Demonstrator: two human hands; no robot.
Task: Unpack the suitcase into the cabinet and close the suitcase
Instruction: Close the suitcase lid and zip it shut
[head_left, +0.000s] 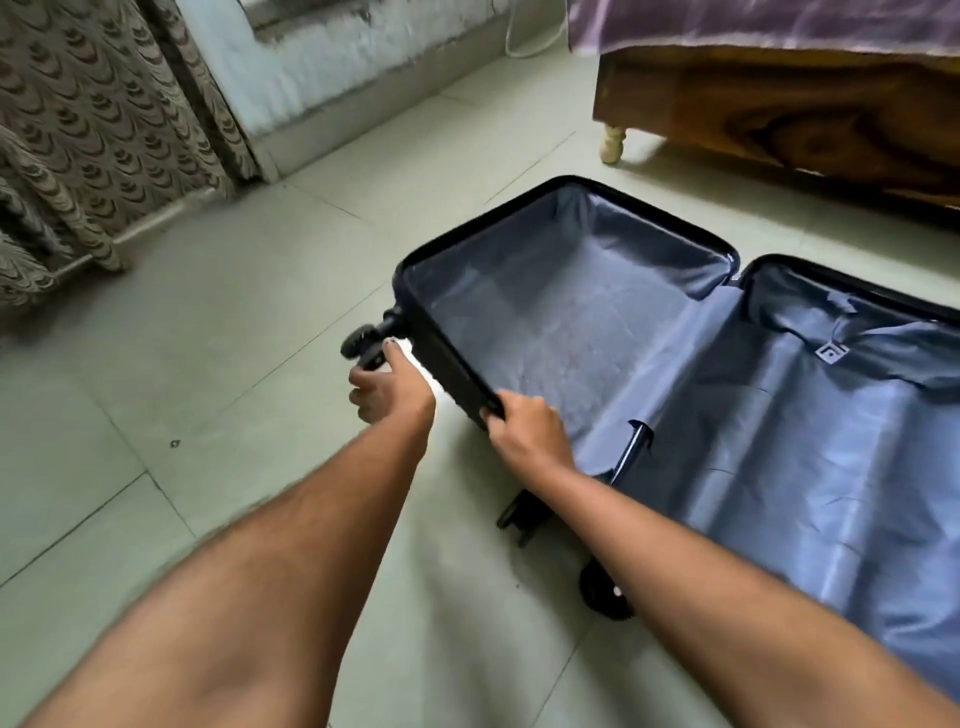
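**A:** Head view first: what fills the frame?

**B:** Tiled floor, then the suitcase, lying open at centre right, its 2 blue-lined halves bare.

**A:** Around it?

**B:** Patterned curtain upper left, wooden bed upper right.

**A:** And the hands?

**B:** Right hand grips the near rim of the left half, fingers curled over the edge. Left hand sits by a wheel, thumb extended toward it, other fingers curled; whether it grips, I cannot tell.

Soft even daylight, faint shadows, motion blur throughout, wide-angle bending at edges.
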